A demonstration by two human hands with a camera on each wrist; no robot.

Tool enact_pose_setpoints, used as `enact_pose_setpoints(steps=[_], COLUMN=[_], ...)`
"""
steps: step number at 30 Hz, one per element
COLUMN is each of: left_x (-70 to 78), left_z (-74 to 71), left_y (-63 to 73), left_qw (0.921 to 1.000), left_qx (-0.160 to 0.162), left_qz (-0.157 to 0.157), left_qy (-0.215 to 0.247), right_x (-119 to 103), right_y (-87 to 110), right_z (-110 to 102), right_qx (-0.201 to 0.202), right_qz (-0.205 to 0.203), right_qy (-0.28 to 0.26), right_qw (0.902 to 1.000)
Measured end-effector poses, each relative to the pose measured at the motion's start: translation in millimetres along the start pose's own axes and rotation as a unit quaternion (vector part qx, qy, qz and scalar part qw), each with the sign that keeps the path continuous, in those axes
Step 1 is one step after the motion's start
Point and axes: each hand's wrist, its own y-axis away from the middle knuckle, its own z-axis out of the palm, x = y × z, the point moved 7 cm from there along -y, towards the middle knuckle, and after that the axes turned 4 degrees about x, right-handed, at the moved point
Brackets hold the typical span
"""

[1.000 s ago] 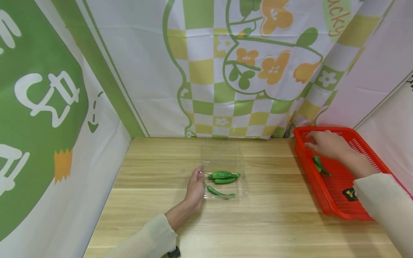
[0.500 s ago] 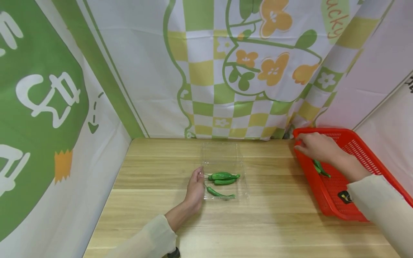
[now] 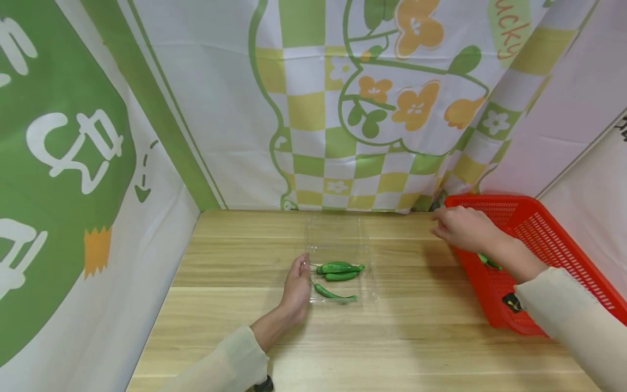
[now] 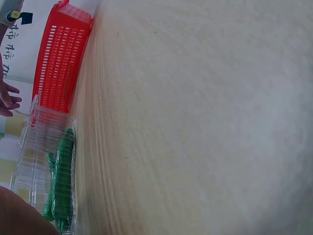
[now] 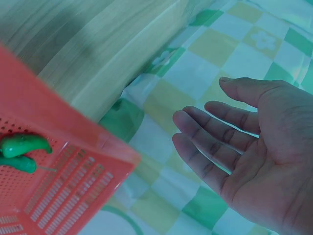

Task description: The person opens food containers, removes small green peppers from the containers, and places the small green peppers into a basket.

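Observation:
My left hand (image 3: pixel 295 288) holds the left edge of a clear plastic clamshell box (image 3: pixel 337 231) lying opened on the table. In the box are several green chili peppers (image 3: pixel 340 267), one slim curved chili apart from the others. Just over the red basket's left rim is my right hand (image 3: pixel 465 228), palm downward. The right wrist view shows that same hand (image 5: pixel 264 152) with fingers extended and nothing in them. A few green chilies (image 5: pixel 24 147) lie inside the red plastic basket (image 5: pixel 83 186). The left wrist view shows the chilies (image 4: pixel 62 176) through the box wall.
The basket (image 3: pixel 482 283) stands at the table's right side, near the back edge. A patterned cloth (image 3: pixel 352 169) hangs right behind the wooden table (image 3: pixel 392 337). A small black device (image 3: pixel 511 302) sits at my right sleeve.
My right hand has moved left, from inside the basket to over its left rim, with the sleeve following. My left hand and the box have stayed in place.

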Motion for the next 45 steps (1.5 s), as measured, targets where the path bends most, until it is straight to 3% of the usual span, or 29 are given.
enact_pose_setpoints(steps=[11, 26, 35, 45], left_x=[-0.6, -1.3, -2.3, -2.3], left_z=[0.2, -0.7, -0.8, -0.2], left_y=[0.5, 0.3, 0.1, 0.8], left_qw=[1.0000, 1.0000, 1.0000, 1.0000], left_qx=[-0.005, 0.001, -0.003, -0.002], left_qz=[0.001, 0.002, 0.002, -0.005], left_qy=[0.005, 0.000, -0.002, -0.002], right_x=[-28.5, -66.7, -90.3, -115.9], right_y=[-3.2, 0.9, 1.9, 2.6], right_z=[4.0, 16.0, 26.3, 41.4], right_qx=[0.001, -0.008, 0.007, -0.026], right_qz=[-0.032, -0.088, -0.125, -0.147], right_qy=[-0.006, 0.031, 0.051, 0.043], right_qw=[0.9995, 0.9956, 0.9908, 0.9879])
